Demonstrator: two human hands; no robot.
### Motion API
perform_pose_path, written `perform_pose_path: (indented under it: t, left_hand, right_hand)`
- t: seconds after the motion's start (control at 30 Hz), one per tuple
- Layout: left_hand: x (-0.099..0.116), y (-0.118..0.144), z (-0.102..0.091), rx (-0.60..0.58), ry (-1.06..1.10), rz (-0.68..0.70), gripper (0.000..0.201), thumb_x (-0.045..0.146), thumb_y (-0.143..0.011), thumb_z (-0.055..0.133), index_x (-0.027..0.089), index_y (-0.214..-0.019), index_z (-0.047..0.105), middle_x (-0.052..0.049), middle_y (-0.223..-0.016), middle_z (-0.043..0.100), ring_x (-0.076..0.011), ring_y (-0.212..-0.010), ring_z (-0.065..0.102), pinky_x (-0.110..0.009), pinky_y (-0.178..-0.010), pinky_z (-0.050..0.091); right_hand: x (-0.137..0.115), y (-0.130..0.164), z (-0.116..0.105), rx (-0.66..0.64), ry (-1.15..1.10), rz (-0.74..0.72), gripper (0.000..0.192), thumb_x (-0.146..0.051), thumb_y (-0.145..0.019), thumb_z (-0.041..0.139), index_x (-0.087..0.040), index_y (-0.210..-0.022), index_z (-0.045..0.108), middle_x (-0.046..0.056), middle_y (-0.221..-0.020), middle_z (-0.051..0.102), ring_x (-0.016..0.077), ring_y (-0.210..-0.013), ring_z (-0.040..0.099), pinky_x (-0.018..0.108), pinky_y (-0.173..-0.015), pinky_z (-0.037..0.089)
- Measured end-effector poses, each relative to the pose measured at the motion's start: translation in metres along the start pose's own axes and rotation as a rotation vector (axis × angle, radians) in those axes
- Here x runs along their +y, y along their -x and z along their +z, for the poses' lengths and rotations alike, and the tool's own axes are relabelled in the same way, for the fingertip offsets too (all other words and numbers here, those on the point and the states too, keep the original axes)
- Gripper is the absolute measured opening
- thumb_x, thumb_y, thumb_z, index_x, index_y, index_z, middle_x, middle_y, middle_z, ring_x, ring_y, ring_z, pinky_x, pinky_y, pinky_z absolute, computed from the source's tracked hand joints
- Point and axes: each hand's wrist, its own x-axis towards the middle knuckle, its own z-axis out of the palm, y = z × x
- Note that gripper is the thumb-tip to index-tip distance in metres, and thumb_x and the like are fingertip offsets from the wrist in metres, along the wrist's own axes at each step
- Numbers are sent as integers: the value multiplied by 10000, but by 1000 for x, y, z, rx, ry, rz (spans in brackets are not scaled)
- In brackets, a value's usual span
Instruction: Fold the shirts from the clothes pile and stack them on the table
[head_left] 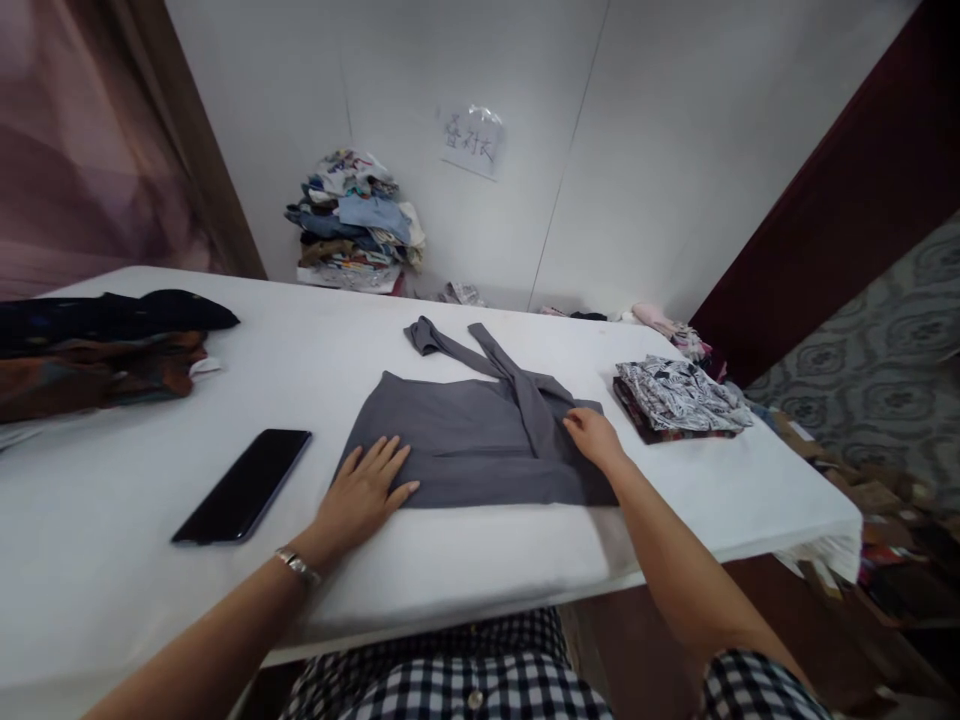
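A grey shirt (457, 425) lies partly folded on the white table in front of me. Its two narrow sleeves (491, 345) stretch over the top edge toward the wall. My left hand (369, 482) rests flat on the shirt's left end, palm down with the fingers spread. At the right end, my right hand (592, 434) is closed, pinching the grey cloth beside the sleeve; its fingertips are partly hidden.
A black phone (244, 487) lies left of the shirt. Dark and brown clothes (112, 340) are at the far left. Folded patterned clothes (679, 395) sit at the right. Behind stands a tall clothes pile (360, 215). The white table (480, 560) has its front edge near my body.
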Motion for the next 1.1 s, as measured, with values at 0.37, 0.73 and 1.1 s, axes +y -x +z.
perform_pose_path:
  t: [0.37,0.73,1.1]
  left_hand:
    - [-10,8,23,58,-83,5,598,585,-908,380,235,-1366,541,-98,-1454,497,-289,-1367,428,-502,-1124,315]
    - [-9,9,23,13,-99,2,615,589,-906,380,232,-1388,517,-91,-1472,470,-293,-1374,418,-514,-1115,321]
    - [-3,6,18,0,-31,-8,617,569,-914,389,186,-1379,522,-126,-1462,485,-310,-1372,414,-537,-1114,302]
  right_hand:
    - [-61,-102,21,-49,-64,27,359,-313,-965,395,-178,-1136,681,108,-1211,669,215,-1113,594,259,-881,408]
    - [-77,-167,41,-133,-158,230,226,-306,-788,640,-102,-818,731,189,-947,724,281,-926,657,313,-753,454]
    - [-133,-114,8,-5,-521,-370,258,-350,-842,549,-205,-1010,679,37,-1168,682,198,-1058,621,324,-922,472]
